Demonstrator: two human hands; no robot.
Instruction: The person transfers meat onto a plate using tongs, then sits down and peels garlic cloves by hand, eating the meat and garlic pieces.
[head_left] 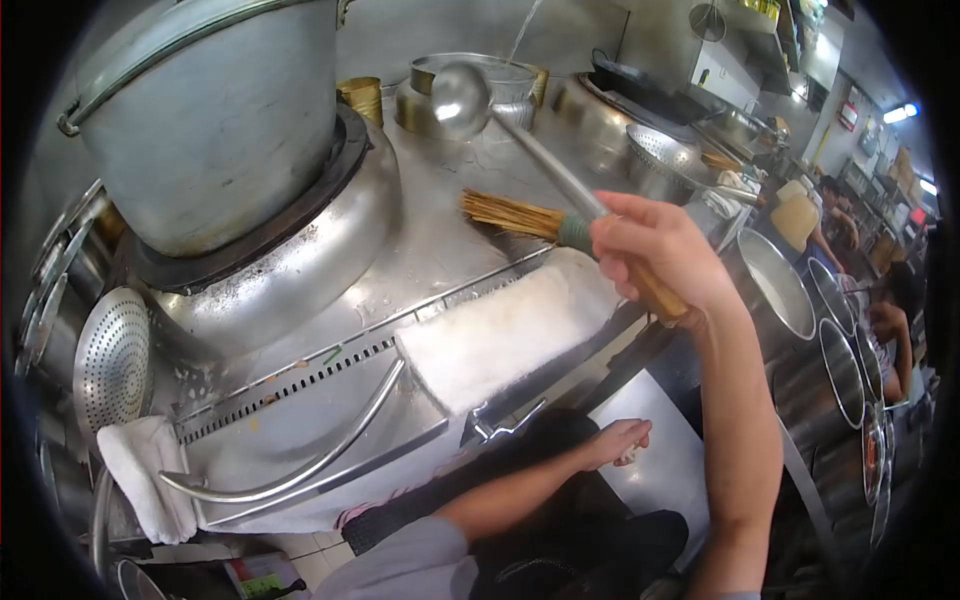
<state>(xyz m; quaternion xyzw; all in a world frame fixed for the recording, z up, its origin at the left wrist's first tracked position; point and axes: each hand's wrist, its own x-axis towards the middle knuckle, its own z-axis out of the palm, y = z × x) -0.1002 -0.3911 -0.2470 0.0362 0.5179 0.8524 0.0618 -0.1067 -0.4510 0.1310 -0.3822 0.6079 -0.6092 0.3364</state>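
Note:
My right hand (pixel 645 245) is closed around the wooden handle (pixel 660 292) of a steel ladle (pixel 460 102), its bowl raised over the stove top. Just behind these fingers is a bamboo brush (pixel 510 215) with green binding; I cannot tell whether the hand touches it. Low in front of me, my left hand (pixel 618 444) has its fingers curled in, with a bit of something pale at them that I cannot make out. A folded white towel (pixel 510 325) lies over the stove's front edge between the two hands.
A large pot (pixel 210 130) sits on the left burner. Water runs into a round metal basin (pixel 515 85) at the back. A perforated strainer (pixel 112 355) and second towel (pixel 150 475) are at left. Steel pots (pixel 775 285) and people (pixel 890 320) are at right.

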